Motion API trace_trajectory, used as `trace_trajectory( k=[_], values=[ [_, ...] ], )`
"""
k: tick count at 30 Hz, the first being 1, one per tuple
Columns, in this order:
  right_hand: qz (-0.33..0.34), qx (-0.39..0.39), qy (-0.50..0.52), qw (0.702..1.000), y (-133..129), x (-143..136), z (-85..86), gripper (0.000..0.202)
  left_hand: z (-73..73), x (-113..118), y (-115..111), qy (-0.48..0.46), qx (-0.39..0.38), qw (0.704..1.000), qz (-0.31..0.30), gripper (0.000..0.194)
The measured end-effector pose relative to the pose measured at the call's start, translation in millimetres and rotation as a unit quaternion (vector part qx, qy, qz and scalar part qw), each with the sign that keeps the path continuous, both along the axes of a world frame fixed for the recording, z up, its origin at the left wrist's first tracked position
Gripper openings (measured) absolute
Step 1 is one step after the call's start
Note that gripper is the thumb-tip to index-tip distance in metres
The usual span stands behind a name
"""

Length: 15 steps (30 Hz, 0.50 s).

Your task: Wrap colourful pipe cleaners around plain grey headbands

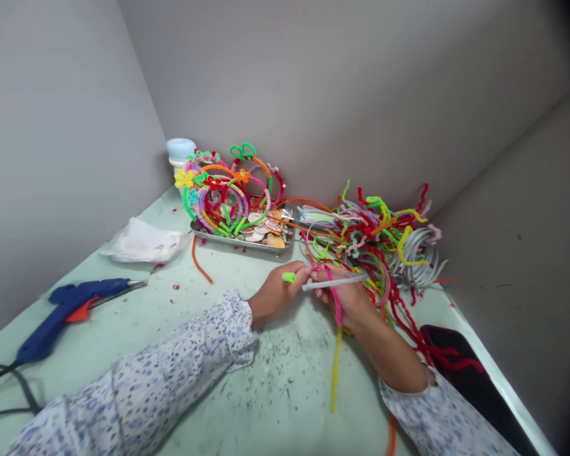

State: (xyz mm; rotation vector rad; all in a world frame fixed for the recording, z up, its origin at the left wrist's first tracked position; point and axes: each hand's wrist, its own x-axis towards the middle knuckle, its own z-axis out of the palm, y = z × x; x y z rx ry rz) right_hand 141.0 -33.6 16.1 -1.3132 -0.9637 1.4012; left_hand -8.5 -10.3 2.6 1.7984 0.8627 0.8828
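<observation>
A thin grey headband (335,282) is held between my hands above the table, its curve rising away from me. My left hand (281,288) is closed, thumb and fingers pinched on the headband, and a bright green fuzzy tip (289,277) sticks out beside the thumb. My right hand (348,296) is closed too, its fingers gripping a pink pipe cleaner (335,297) that crosses the headband and hangs down over the hand. The fingers partly hide where the pipe cleaner meets the band. Below the right hand a yellow pipe cleaner (335,373) lies on the table.
Wrapped headbands (223,196) stand in a metal tray (266,248) of small flat pieces. A pile of pipe cleaners (370,228) and grey bands (415,259) lies right. Left are a blue glue gun (69,310) and white plastic bag (145,242). A dark phone (460,367) lies right.
</observation>
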Motion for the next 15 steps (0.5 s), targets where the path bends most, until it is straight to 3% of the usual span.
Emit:
trace_trajectory(
  k=[7,15],
  values=[
    [0.027,0.033,-0.031,0.999,-0.2,3.9,2.7,0.019,2.2,-3.5,5.0,0.012,0.053,0.998,-0.028,0.03],
    [0.02,-0.008,-0.006,1.0,1.8,4.2,1.0,0.019,-5.3,-0.1,2.1,0.002,0.006,1.0,-0.009,0.036]
  ],
)
